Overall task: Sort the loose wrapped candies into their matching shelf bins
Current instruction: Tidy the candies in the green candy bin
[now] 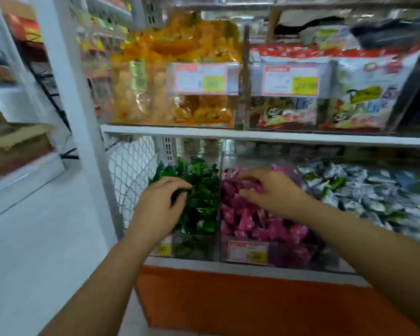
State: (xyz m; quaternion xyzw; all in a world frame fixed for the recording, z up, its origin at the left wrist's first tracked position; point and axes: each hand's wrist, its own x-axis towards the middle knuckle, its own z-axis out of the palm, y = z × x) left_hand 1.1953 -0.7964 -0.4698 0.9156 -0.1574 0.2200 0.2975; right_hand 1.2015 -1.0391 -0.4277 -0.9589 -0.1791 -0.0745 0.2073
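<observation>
Reaching into the lower tier of the shelf [252,135], I had my left hand [160,207] over the first bin [194,248], a clear one heaped with green candies [201,190]. My thumb and fingers were curled, pinching some of those green wrappers between them. My right hand [274,192] was over the second bin [289,253], just across the clear divider, which was filled with pink candies [247,219] and carried a price label [249,251] on its front. Those fingers were bent down onto the pink pile and touching it, but through the blur I could not tell whether they were grasping a piece or only resting there. Farther right on the same tier lay a heap of silver, blue and green candies [374,195]. On the tier above, one clear bin held orange packets [180,44] and the bin beside it held red-and-white packets [361,93], each behind its own label.
</observation>
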